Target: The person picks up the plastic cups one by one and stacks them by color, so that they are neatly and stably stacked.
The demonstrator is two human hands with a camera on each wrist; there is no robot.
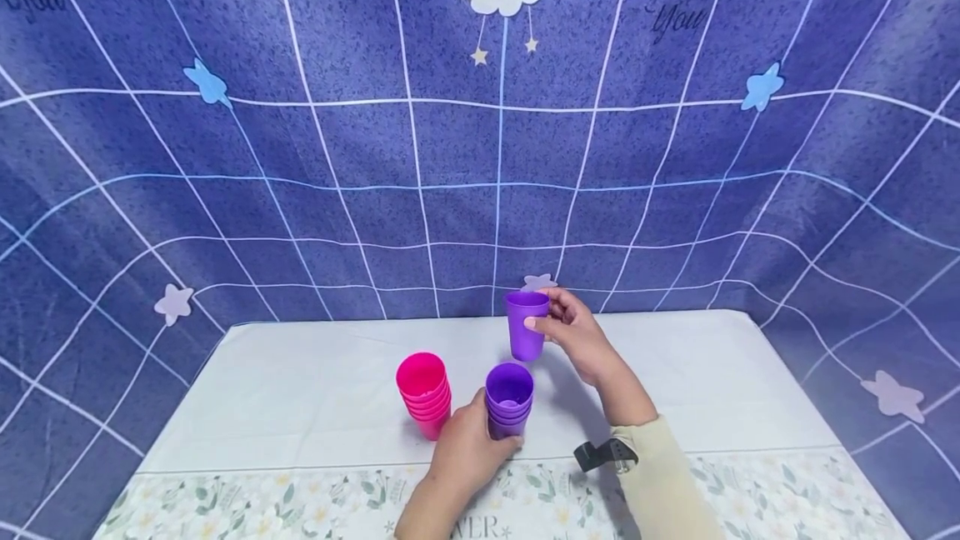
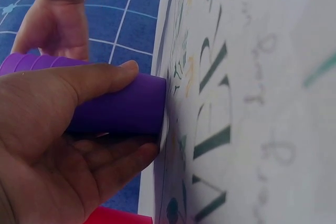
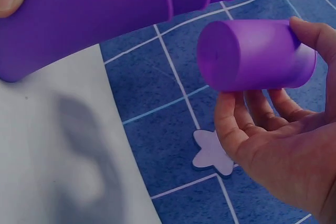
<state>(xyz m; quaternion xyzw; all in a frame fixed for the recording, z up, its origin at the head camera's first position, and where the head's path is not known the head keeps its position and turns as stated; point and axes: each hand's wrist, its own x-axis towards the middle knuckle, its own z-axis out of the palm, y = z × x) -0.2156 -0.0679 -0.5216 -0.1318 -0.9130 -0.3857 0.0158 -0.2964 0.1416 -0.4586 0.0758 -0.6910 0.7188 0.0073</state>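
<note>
My left hand (image 1: 467,438) grips a nested stack of purple cups (image 1: 510,398) that stands on the white table, thumb on the near side. In the left wrist view the stack's base (image 2: 126,103) meets the tabletop. A single purple cup (image 1: 527,327) is held by my right hand (image 1: 581,336) above and behind the stack, apart from it. The right wrist view shows that cup (image 3: 257,55) between thumb and fingers, its closed bottom facing the stack. Left of my left hand stands a nested stack of pink cups (image 1: 423,394), partly hidden by the hand.
The white table (image 1: 300,390) has a floral-printed cloth (image 1: 300,498) along its front. Behind it and at both sides hangs a blue grid-patterned curtain (image 1: 465,140) with stars. A black strap (image 1: 600,454) sits at my right wrist by the sleeve.
</note>
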